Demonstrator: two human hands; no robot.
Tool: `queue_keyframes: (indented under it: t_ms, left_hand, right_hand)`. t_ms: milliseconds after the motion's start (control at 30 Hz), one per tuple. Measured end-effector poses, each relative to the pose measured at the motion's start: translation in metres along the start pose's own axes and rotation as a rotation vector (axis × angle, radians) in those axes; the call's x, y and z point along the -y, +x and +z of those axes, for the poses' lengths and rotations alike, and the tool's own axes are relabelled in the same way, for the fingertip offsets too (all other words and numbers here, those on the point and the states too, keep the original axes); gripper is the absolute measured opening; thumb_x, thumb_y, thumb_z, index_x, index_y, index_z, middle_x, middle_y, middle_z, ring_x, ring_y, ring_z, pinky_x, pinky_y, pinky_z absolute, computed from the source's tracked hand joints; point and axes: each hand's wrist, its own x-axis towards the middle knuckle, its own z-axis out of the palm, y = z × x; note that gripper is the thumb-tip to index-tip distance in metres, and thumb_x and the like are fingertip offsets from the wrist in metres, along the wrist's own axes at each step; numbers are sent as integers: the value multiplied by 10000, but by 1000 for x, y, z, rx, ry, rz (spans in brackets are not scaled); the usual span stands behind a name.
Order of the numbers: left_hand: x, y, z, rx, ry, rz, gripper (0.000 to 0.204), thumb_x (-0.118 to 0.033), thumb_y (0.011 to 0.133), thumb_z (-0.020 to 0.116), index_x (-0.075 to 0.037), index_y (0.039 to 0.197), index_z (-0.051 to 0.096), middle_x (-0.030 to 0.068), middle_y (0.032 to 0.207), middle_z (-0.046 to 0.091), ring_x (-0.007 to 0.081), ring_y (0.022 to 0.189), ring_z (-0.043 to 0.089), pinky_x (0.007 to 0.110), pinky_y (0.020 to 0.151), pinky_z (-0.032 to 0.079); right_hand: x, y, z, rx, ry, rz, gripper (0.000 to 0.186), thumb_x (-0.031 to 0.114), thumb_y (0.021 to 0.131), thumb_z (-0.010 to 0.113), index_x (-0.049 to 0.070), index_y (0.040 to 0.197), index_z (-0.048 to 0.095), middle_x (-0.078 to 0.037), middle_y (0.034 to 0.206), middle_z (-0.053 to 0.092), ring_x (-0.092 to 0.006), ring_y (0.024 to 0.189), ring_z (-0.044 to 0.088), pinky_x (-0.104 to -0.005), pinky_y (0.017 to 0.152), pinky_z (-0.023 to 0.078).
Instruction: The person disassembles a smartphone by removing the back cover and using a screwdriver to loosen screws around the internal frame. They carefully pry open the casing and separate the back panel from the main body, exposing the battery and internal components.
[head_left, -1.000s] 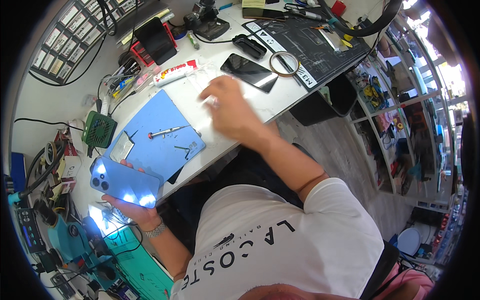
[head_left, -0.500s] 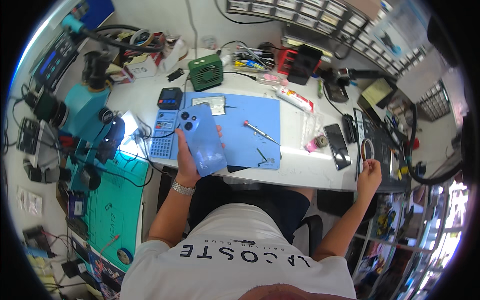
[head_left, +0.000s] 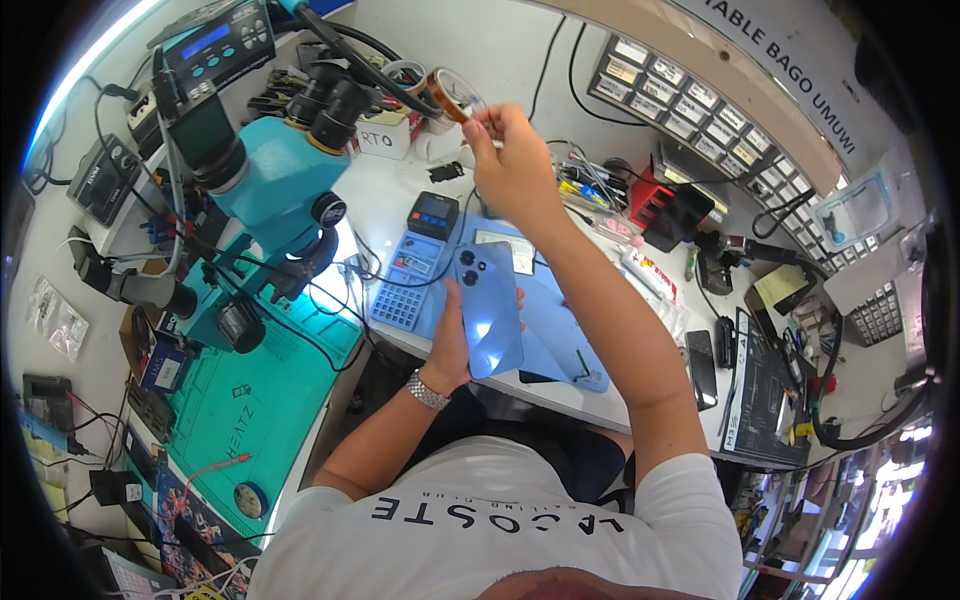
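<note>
Blue phone (head_left: 492, 325): in the left hand (head_left: 450, 335), back side up, above the near part of the counter (head_left: 380, 190), its camera lenses toward the far end.
Left hand grip: clamped around the phone, thumb along the left edge, fingertips showing past the right edge; a metal-band watch (head_left: 428, 390) circles the wrist.
Right hand (head_left: 512, 165): raised beyond the phone, fingertips together on the rim of an amber tape roll (head_left: 448, 98).
Beside the tape: a paler roll (head_left: 405, 76) and a white box (head_left: 388, 136).
Blue mat (head_left: 548, 322): beneath the phone, partly hidden by it and the right forearm; a silver rectangular piece (head_left: 517, 252) lies on it.
Left of the phone: a small black device with a screen (head_left: 434, 212); farther out, a teal microscope (head_left: 265, 180) and a green mat (head_left: 235, 390).
Right of the forearm: a white-and-red tube (head_left: 650, 274), a dark phone (head_left: 702, 368) lying flat, a black mat (head_left: 765, 400).
Far side: labelled small drawers (head_left: 690, 105).
</note>
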Motion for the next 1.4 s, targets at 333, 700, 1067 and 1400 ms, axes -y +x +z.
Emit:
queue_keyframes:
  t_ms: [333, 700, 1067, 1400]
  left_hand:
    - [4, -1, -13, 106, 60, 1, 982, -813, 1023, 259, 17, 1463, 546, 127, 1311, 678, 257, 1076, 708, 416, 987, 565]
    - [2, 2, -12, 122, -1, -19, 1000, -825, 1013, 267, 10, 1511, 499, 136, 1355, 658, 262, 1129, 687, 421, 1004, 559]
    - [1, 7, -12, 108, -23, -86, 996, -824, 1015, 258, 5, 1498, 526, 127, 1375, 660, 270, 1102, 694, 445, 995, 567]
    - [1, 2, -11, 157, -21, 70, 1003, -839, 970, 350, -26, 1550, 436, 136, 1437, 597, 279, 1272, 617, 475, 1091, 517]
  right_hand:
    - [-115, 168, 62, 180, -537, 269, 289, 200, 995, 716, 61, 1243, 666, -274, 1210, 672, -449, 1165, 645, -498, 970, 546]
    - [-108, 175, 99, 187, -896, -524, 261, 121, 897, 729, 200, 1134, 805, -256, 1530, 475, -421, 1410, 441, -533, 1086, 424]
    - [-116, 177, 72, 7, -964, -227, 206, 84, 846, 725, 16, 1027, 797, -274, 1145, 686, -448, 1133, 625, -515, 890, 583]
    - [-4, -14, -12, 107, -338, 29, 427, 297, 859, 839, 33, 1186, 763, -160, 984, 727, -339, 1010, 703, -441, 913, 566]
